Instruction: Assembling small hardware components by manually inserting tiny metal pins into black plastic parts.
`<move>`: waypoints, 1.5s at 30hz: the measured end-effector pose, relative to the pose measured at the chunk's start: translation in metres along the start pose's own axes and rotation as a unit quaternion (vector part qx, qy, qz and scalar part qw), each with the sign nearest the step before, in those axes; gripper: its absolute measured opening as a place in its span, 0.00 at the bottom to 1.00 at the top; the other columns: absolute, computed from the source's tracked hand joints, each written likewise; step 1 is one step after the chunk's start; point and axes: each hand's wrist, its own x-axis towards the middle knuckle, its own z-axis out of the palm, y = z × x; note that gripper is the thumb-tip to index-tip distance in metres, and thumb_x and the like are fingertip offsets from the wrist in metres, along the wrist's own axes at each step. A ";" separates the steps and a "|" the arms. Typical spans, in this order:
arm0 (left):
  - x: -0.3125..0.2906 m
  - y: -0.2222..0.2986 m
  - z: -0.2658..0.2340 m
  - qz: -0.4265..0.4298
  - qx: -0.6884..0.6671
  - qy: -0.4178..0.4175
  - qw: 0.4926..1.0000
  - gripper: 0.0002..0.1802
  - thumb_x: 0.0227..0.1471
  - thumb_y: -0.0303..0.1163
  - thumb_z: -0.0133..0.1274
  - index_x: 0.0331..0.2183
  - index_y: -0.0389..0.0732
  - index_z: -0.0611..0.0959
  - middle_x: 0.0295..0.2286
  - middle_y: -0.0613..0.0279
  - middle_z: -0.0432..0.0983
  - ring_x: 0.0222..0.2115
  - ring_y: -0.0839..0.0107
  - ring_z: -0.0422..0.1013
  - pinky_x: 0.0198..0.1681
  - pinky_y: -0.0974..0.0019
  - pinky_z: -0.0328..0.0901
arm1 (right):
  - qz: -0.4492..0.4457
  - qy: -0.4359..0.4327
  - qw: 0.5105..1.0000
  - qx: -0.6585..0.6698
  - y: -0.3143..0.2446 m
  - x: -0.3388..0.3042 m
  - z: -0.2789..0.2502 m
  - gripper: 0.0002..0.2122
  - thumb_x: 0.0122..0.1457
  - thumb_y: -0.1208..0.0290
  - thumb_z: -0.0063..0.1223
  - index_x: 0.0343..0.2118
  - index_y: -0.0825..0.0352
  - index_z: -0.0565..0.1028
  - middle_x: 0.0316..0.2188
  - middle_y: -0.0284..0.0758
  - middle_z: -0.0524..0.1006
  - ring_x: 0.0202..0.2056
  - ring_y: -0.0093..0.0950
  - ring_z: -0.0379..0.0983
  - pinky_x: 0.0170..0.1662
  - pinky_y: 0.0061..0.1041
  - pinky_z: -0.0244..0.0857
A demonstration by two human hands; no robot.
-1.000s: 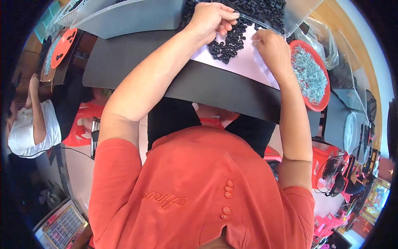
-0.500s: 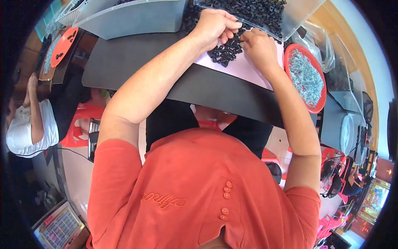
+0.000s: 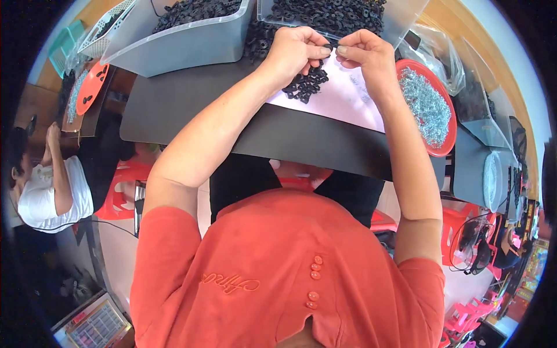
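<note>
My left hand (image 3: pixel 293 55) is closed in a pinch on a small black plastic part (image 3: pixel 329 47), above the far side of the table. Facing it, my right hand (image 3: pixel 374 62) has thumb and forefinger pressed together close to that part. What sits between the right fingertips is too small to make out. Under and beside the left hand, a loose pile of small black plastic parts (image 3: pixel 306 87) lies on a pale pink sheet (image 3: pixel 351 107). To the right of my right hand stands a red tray (image 3: pixel 436 153) filled with silvery small metal pieces (image 3: pixel 426 107).
Two clear plastic bins, left (image 3: pixel 191 55) and right (image 3: pixel 406 17), hold heaps of black parts beyond my hands. A clear plastic bag (image 3: pixel 441 55) lies behind the red tray. At far left, a person in white (image 3: pixel 55 191) sits near an orange-red plate (image 3: pixel 93 90).
My right hand has come up off the pile and turned, so its thumb and forefinger now face the left fingertips. The whole view has shifted slightly, showing more of the bins.
</note>
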 end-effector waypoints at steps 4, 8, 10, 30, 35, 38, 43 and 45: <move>-0.002 0.002 0.001 0.010 -0.005 -0.004 1.000 0.06 0.46 0.22 0.58 0.31 0.32 0.81 0.20 0.63 0.74 0.18 0.80 0.68 0.15 0.78 0.61 | 0.008 0.006 0.999 0.047 0.006 -0.003 0.002 0.05 0.51 0.79 0.54 0.32 0.71 0.76 0.24 0.34 0.77 0.25 0.20 0.73 0.28 0.17 0.68; -0.005 0.006 0.003 0.013 -0.016 0.002 1.000 0.05 0.46 0.22 0.58 0.30 0.32 0.81 0.20 0.63 0.74 0.17 0.81 0.68 0.14 0.78 0.61 | 0.003 0.007 0.998 0.070 0.010 -0.005 0.002 0.05 0.52 0.79 0.54 0.33 0.71 0.76 0.24 0.34 0.77 0.25 0.20 0.73 0.28 0.17 0.68; -0.005 0.005 0.003 0.012 -0.018 -0.003 1.000 0.05 0.46 0.22 0.58 0.29 0.32 0.81 0.20 0.63 0.74 0.17 0.81 0.67 0.14 0.78 0.61 | -0.008 0.012 0.996 0.086 0.012 -0.006 0.003 0.05 0.53 0.78 0.54 0.33 0.71 0.76 0.25 0.34 0.77 0.26 0.21 0.73 0.28 0.17 0.68; -0.009 -0.009 0.009 0.176 0.168 0.047 0.969 0.04 0.43 0.23 0.58 0.26 0.34 0.80 0.22 0.64 0.74 0.23 0.77 0.69 0.27 0.71 0.64 | -0.050 0.062 0.993 0.086 0.009 -0.019 0.019 0.06 0.53 0.78 0.53 0.33 0.73 0.76 0.23 0.33 0.75 0.25 0.18 0.71 0.25 0.16 0.68; -0.009 -0.009 0.009 0.182 0.156 0.051 0.970 0.04 0.47 0.24 0.57 0.29 0.35 0.80 0.21 0.68 0.74 0.20 0.82 0.66 0.22 0.77 0.61 | -0.007 0.027 0.994 0.105 0.010 -0.019 0.017 0.06 0.54 0.77 0.52 0.33 0.73 0.76 0.23 0.33 0.76 0.25 0.17 0.71 0.25 0.16 0.68; -0.012 -0.005 0.012 0.139 0.130 0.058 0.980 0.04 0.43 0.23 0.58 0.26 0.34 0.80 0.21 0.64 0.75 0.22 0.78 0.68 0.26 0.72 0.64 | -0.014 0.037 0.996 0.082 0.012 -0.019 0.018 0.06 0.54 0.77 0.52 0.33 0.73 0.76 0.23 0.32 0.76 0.25 0.17 0.71 0.25 0.15 0.68; -0.014 -0.005 0.013 0.141 0.127 0.047 0.981 0.03 0.46 0.23 0.56 0.29 0.35 0.80 0.21 0.67 0.75 0.20 0.82 0.67 0.22 0.76 0.63 | -0.031 0.056 0.997 0.040 0.008 -0.021 0.020 0.07 0.53 0.77 0.52 0.33 0.72 0.77 0.23 0.32 0.76 0.25 0.17 0.71 0.25 0.15 0.66; -0.013 -0.006 0.014 0.138 0.115 0.045 0.983 0.03 0.47 0.22 0.56 0.29 0.35 0.80 0.21 0.66 0.75 0.20 0.82 0.67 0.22 0.76 0.64 | -0.034 0.057 0.997 0.037 0.009 -0.021 0.020 0.07 0.53 0.77 0.51 0.33 0.72 0.77 0.23 0.32 0.76 0.25 0.17 0.71 0.25 0.15 0.66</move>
